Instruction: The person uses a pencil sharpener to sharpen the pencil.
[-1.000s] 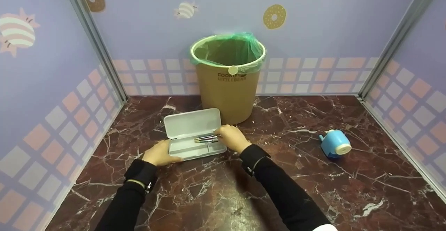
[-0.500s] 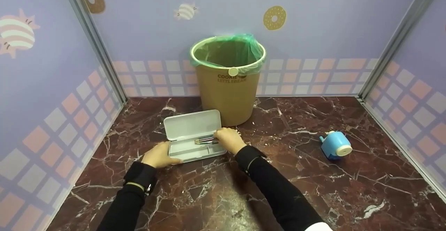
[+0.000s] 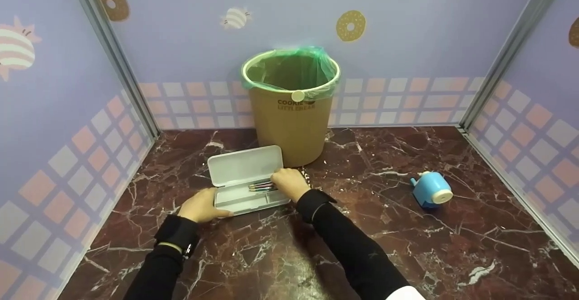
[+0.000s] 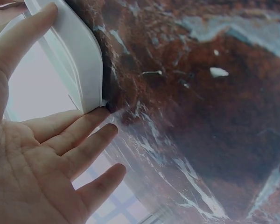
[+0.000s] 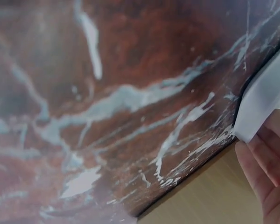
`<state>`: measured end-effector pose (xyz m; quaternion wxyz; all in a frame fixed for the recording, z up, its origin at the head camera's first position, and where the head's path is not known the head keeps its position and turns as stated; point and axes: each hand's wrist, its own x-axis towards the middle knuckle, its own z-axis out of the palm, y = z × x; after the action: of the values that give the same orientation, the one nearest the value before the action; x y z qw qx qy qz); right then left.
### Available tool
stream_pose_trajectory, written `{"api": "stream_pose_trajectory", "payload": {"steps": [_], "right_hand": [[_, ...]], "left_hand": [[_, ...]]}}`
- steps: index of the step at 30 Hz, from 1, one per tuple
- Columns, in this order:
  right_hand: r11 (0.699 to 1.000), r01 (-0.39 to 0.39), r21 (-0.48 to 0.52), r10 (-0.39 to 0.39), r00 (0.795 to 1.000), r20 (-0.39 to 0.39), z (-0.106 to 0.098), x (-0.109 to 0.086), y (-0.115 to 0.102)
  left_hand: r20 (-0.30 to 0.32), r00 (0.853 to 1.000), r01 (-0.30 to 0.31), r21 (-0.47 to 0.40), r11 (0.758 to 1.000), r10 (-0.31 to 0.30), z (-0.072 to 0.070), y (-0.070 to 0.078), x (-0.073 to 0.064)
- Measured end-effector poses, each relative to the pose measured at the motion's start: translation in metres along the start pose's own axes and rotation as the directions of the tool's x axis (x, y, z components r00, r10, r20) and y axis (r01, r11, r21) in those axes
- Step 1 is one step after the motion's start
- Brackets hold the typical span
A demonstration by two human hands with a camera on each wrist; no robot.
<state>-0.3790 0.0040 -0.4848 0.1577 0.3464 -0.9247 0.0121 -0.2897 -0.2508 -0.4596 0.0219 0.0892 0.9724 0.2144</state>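
Observation:
In the head view, an open white pencil case (image 3: 234, 192) lies before the bin, its lid (image 3: 246, 166) tilted back. Several pencils (image 3: 260, 186) lie in its rear compartment, pointed ends to the left. My left hand (image 3: 199, 206) touches the case's left corner: thumb along the front wall, straight fingers (image 4: 84, 128) against the end wall, as the left wrist view shows. My right hand (image 3: 291, 184) reaches over the right end, its curled fingers on the pencils' back ends. In the right wrist view, that hand (image 5: 273, 175) is at the case's corner; the fingertips inside are hidden.
A tan bin (image 3: 291, 128) with a green liner stands right behind the case. A blue hand-crank pencil sharpener (image 3: 431, 189) stands to the right on the dark red marbled table (image 3: 362, 245). Small pale crumbs lie near the bin. Patterned panels (image 3: 398, 51) wall the sides and back.
My right hand has shifted slightly left over the pencils, and their angle has changed a little. My left hand stays at the case's corner. The head view has turned slightly.

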Motion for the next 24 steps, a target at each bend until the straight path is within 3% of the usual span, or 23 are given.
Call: {"api": "stream_pose_trajectory", "payload": {"steps": [3, 12, 19, 24], "right_hand": [[0.999, 0.038, -0.029, -0.039, 0.999, -0.014, 0.009, 0.004, 0.002], [0.994, 0.033, -0.105, -0.023, 0.995, 0.095, -0.004, 0.002, -0.005], [0.987, 0.063, -0.145, -0.053, 0.996, 0.068, -0.004, -0.001, -0.004], [0.99, 0.068, -0.125, -0.055, 0.993, 0.106, -0.007, -0.002, -0.003]], "left_hand": [[0.004, 1.0, 0.011, 0.0, 1.0, -0.011, 0.0, -0.001, -0.001], [-0.006, 1.0, 0.006, -0.003, 1.0, -0.006, 0.003, -0.004, 0.001], [-0.002, 1.0, 0.025, -0.01, 1.0, -0.025, 0.003, -0.002, 0.0], [-0.008, 1.0, 0.029, 0.004, 1.0, -0.029, 0.0, -0.001, -0.002]]}}
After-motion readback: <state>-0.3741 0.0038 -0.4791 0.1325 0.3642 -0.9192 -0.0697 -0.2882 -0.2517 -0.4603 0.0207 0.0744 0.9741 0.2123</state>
